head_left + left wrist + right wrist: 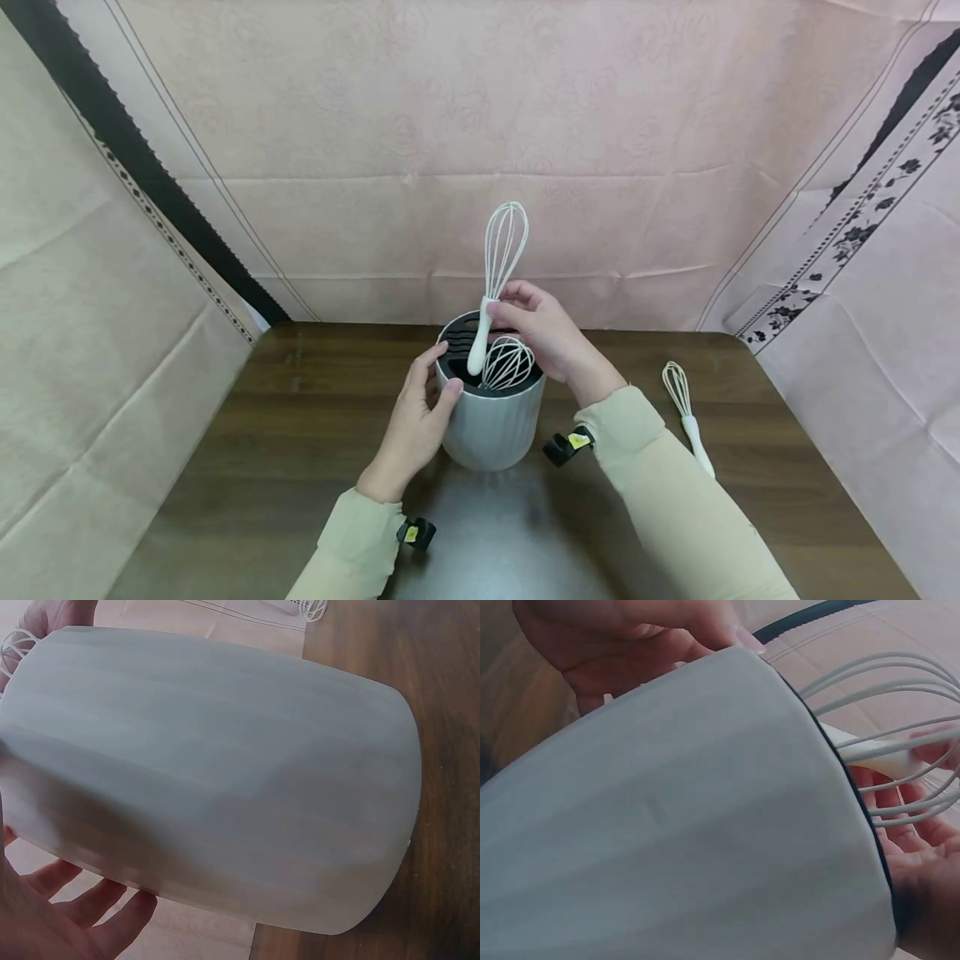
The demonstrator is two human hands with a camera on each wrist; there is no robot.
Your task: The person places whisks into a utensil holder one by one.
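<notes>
My right hand (551,335) pinches a white whisk (481,337) near the top of its handle. It is upright over the utensil holder (491,429), wires up and handle end down at the dark slotted insert (465,337). A second whisk (508,364) stands in the holder, its wire head just above the rim. My left hand (414,425) grips the holder's left side, thumb at the front of the rim. The left wrist view has the holder's pale ribbed wall (210,772) with fingers (105,900) along it.
A third, smaller whisk (684,404) lies on the brown wooden table (315,467), right of the holder and beside my right sleeve (660,483). Pale cloth (420,150) hangs behind the table and on both sides.
</notes>
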